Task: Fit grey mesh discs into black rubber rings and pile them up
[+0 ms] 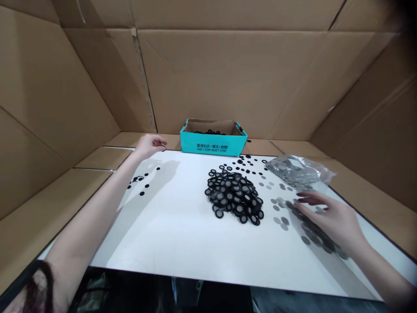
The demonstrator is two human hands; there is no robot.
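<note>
Left hand (150,145) pinching a black ring (163,148); right hand (334,215), fingers parted, above grey discs (284,221) on the worktop (156,234)

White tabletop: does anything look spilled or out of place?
Possibly: small black pieces lie scattered between the teal box and the heaped black rings, and grey discs are strewn near the right hand. They look untidy, spread out rather than gathered.

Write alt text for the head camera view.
A person's left hand seems to hold a small dark ring; the right hand is over loose grey discs on a white table. Between the hands lies a pile of black-rimmed discs, a turquoise box behind it.
</note>
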